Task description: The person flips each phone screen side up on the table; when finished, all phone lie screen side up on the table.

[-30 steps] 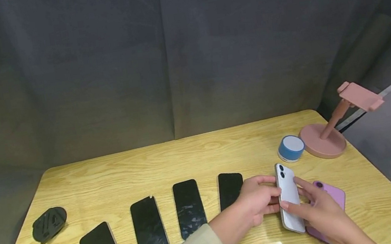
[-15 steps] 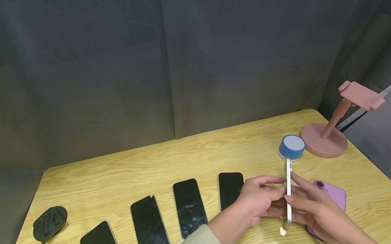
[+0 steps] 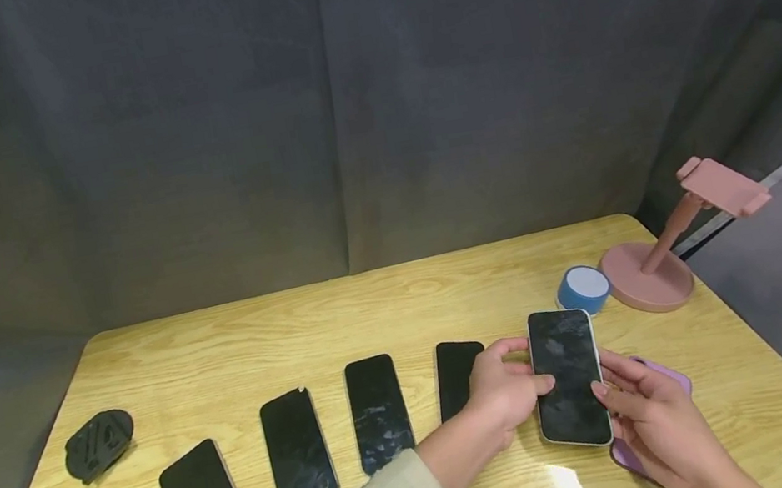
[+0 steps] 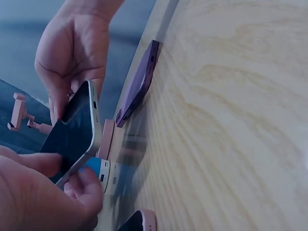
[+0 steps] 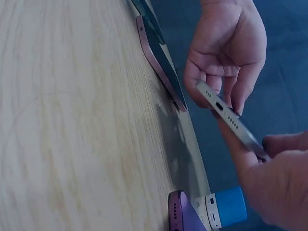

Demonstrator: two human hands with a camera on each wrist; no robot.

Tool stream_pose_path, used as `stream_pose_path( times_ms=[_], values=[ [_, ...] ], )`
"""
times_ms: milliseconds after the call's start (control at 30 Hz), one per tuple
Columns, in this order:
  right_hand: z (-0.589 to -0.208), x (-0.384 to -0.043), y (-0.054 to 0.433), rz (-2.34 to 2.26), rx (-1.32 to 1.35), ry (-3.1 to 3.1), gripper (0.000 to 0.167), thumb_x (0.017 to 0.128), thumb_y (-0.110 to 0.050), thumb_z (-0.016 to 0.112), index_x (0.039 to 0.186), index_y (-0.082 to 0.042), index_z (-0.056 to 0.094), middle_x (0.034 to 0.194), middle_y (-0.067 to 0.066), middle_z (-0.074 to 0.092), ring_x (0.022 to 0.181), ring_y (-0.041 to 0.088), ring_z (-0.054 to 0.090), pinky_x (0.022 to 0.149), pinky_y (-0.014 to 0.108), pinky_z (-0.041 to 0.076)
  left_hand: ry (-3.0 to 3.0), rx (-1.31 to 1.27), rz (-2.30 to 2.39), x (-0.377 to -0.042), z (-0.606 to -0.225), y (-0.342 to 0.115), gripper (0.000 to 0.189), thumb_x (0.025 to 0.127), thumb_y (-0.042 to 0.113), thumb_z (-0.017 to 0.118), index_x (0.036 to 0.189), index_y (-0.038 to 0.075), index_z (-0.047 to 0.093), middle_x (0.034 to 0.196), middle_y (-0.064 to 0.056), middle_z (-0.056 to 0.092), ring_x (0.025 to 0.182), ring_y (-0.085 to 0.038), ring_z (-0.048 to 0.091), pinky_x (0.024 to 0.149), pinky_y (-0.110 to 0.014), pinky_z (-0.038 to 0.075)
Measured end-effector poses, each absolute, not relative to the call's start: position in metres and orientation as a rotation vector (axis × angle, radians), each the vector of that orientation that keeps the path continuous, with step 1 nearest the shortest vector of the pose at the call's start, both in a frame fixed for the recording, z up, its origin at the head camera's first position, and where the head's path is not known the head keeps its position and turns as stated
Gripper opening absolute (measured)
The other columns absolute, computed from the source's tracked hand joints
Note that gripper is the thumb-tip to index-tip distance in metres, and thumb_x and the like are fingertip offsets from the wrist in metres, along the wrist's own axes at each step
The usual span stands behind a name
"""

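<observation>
A white-edged smartphone (image 3: 567, 369) is held between both hands over the right part of the table, its dark screen facing up. My left hand (image 3: 504, 389) grips its left edge, thumb on the screen and fingers underneath. On the opposite edge my right hand (image 3: 659, 425) pinches it the same way. Its bottom end with the charging port shows in the right wrist view, raised off the wood. A purple smartphone (image 3: 626, 458) lies on the table, partly covered by the right hand. Just left of the left hand lies a black-screened smartphone (image 3: 459, 373).
More black-screened phones (image 3: 380, 414) lie in a row to the left on the wooden table (image 3: 297, 325). A small blue and white cylinder (image 3: 583, 289) stands behind the held phone, beside a pink phone stand (image 3: 648, 286). At far left sits a black folded holder (image 3: 98, 445).
The held smartphone has been turned over: its white back with cameras faced up, then it stood edge-on, and now its screen faces up. The other things have stayed put.
</observation>
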State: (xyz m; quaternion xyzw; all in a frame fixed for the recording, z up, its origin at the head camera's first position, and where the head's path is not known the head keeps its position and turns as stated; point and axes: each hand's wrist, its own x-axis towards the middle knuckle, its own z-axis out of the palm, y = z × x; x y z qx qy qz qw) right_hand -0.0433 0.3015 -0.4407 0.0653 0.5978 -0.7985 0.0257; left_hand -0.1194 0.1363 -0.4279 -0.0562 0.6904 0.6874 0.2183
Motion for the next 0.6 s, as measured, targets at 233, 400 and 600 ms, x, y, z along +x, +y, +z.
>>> stream_pose_path(
  times_ms=[233, 400, 600],
  values=[
    [-0.437, -0.045, 0.298, -2.276, 0.566, 2.082, 0.062, 0.099, -0.001, 0.060, 0.153, -0.008, 0.030, 0.117, -0.002, 0.064, 0.091, 0.012, 0.064, 0.064, 0.026, 0.054, 1.901, -0.187, 1.970, -0.118, -0.430, 0.140, 0.048, 0.079, -0.013, 0.075, 0.110, 0.023, 0.072, 0.084, -0.004, 0.062, 0.072, -0.020, 0.060, 0.062, -0.034, 0.051],
    [-0.440, -0.045, 0.296, -2.185, 0.636, 2.158, 0.069, 0.097, 0.001, 0.063, 0.156, -0.005, 0.029, 0.123, 0.003, 0.063, 0.099, 0.013, 0.067, 0.077, 0.036, 0.058, 1.914, -0.202, 1.997, -0.117, -0.434, 0.140, 0.042, 0.078, -0.014, 0.076, 0.103, 0.020, 0.075, 0.082, -0.002, 0.062, 0.072, -0.019, 0.061, 0.064, -0.034, 0.052],
    [-0.444, -0.044, 0.293, -2.109, 0.635, 2.217, 0.068, 0.096, 0.004, 0.061, 0.156, -0.003, 0.030, 0.134, 0.021, 0.055, 0.099, 0.017, 0.068, 0.078, 0.040, 0.058, 1.978, -0.211, 2.022, -0.114, -0.442, 0.142, 0.040, 0.074, -0.018, 0.073, 0.097, 0.015, 0.078, 0.080, -0.001, 0.061, 0.072, -0.015, 0.058, 0.063, -0.030, 0.052]
  ],
)
